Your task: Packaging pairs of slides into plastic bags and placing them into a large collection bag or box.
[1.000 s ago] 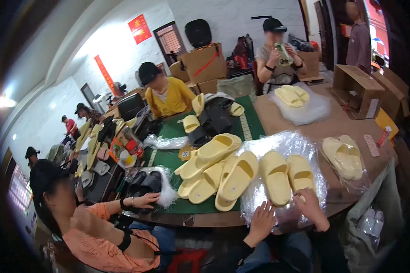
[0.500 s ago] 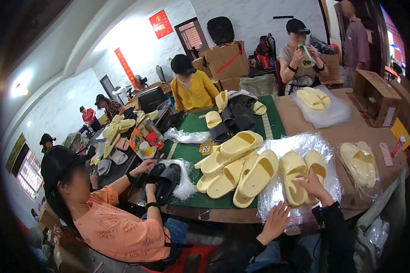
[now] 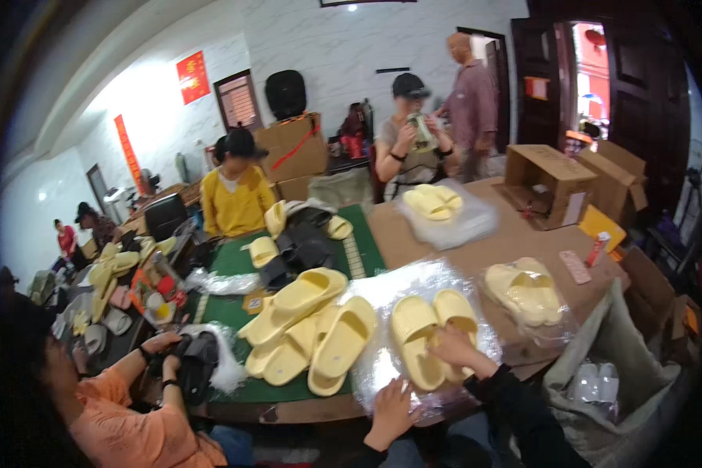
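While my left hand [image 3: 394,409] lies open on clear plastic [image 3: 374,312], my right hand [image 3: 455,349], the nearer, bends over yellow slippers [image 3: 413,320] lying there lengthwise away from me; whether it grips, I cannot tell. Rightward, a clear bag [image 3: 555,331] encloses another yellow pair [image 3: 515,288], and a pale sack [image 3: 632,429] holds shiny whitish items [image 3: 597,382].

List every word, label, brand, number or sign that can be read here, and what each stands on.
None can be read with certainty:
Red square sign: gold characters, too blurred.
Red vertical banner: characters too small and blurred.
White label on the open cardboard box: too small.
Orange shirt: faint print, blurred.
Yellow slippers at the right hand: no legible marking.
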`<state>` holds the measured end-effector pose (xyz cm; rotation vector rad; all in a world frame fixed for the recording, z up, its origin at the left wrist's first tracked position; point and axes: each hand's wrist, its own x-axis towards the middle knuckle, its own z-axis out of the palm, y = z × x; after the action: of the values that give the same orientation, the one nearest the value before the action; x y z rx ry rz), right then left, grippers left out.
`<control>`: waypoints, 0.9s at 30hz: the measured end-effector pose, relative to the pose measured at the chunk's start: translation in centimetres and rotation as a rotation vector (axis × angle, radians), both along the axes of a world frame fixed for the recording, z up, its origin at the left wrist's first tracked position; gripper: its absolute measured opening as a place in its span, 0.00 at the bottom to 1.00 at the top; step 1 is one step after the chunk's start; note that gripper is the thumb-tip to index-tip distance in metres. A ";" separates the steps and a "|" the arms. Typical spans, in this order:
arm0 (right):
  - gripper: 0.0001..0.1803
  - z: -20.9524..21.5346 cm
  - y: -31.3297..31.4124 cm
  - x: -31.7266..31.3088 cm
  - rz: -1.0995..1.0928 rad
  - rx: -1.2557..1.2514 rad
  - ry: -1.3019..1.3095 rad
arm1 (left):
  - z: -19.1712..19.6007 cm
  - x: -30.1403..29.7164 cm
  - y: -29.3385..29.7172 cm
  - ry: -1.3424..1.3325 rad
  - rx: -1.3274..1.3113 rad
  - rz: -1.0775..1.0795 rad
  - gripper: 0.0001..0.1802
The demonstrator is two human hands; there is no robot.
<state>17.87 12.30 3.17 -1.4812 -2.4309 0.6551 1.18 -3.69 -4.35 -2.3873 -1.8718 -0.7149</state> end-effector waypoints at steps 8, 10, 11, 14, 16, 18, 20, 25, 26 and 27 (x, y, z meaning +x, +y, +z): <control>0.34 -3.3 1.0 2.7 0.066 -0.104 -0.155 | 1.4 1.1 -0.1 0.064 -0.047 -0.073 0.32; 0.35 -3.5 1.3 3.1 0.078 -0.151 -0.128 | 1.8 1.0 -0.2 0.061 -0.106 -0.099 0.32; 0.37 -3.5 1.6 3.0 0.166 -0.111 -0.137 | 1.6 1.0 -0.5 0.065 -0.113 -0.099 0.32; 0.38 -5.3 3.8 4.5 0.291 -0.023 -0.134 | 1.3 1.0 -0.6 0.035 -0.075 -0.119 0.32; 0.36 -5.8 4.9 5.4 0.425 -0.117 -0.143 | 1.6 1.1 -0.7 0.037 -0.100 -0.097 0.31; 0.36 -5.0 4.6 5.4 0.449 -0.064 -0.203 | 1.5 1.0 -0.8 0.040 -0.102 -0.095 0.31; 0.36 -3.8 4.6 5.3 0.500 -0.220 -0.193 | 1.3 0.9 -0.9 0.044 -0.109 -0.094 0.31; 0.38 -1.6 2.5 2.5 0.362 -0.156 -0.343 | 1.4 0.8 -0.8 0.039 -0.095 -0.107 0.29; 0.39 -1.4 1.8 2.2 0.301 -0.058 -0.387 | 1.3 0.8 -0.7 0.031 -0.084 -0.105 0.28; 0.41 -2.5 2.5 2.2 0.289 0.005 -0.355 | 1.4 1.0 -0.6 0.036 -0.083 -0.112 0.28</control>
<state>20.06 14.79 0.65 -1.3526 -2.9510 0.4678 2.22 -4.29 -2.94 -2.5544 -1.8009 -0.6081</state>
